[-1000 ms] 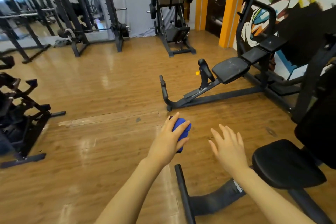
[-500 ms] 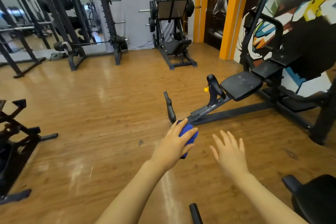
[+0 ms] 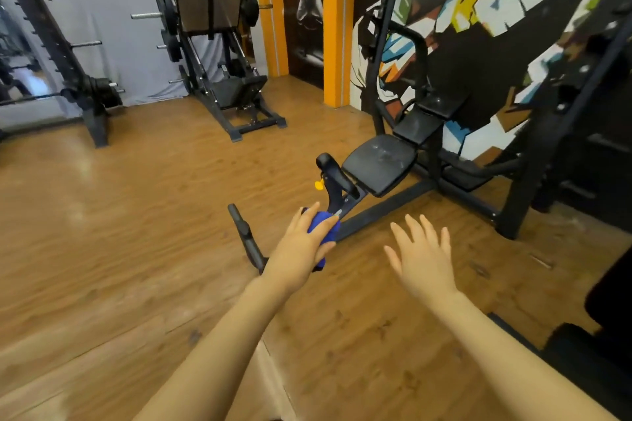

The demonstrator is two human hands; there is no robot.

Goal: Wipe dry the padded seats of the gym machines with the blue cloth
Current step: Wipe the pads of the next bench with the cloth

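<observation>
My left hand (image 3: 301, 243) is closed around a bunched blue cloth (image 3: 323, 229), held in the air above the wooden floor. My right hand (image 3: 422, 258) is spread flat beside it, fingers apart and holding nothing. Ahead of both hands stands a black gym machine with a padded seat (image 3: 379, 164), a smaller back pad (image 3: 415, 128) behind it and a low steel frame (image 3: 383, 212). The seat looks dusty or streaked on top. Both hands are short of the seat and touch nothing on it.
A floor bar (image 3: 246, 236) of the machine juts out just left of my left hand. A leg press machine (image 3: 219, 55) stands at the back wall, with a weight rack (image 3: 78, 79) to its left. Another black machine (image 3: 605, 318) fills the right edge.
The view has shifted forward and right, so the padded seat machine is nearer and more central. The seat at lower right has dropped out of view. Both hands keep their pose.
</observation>
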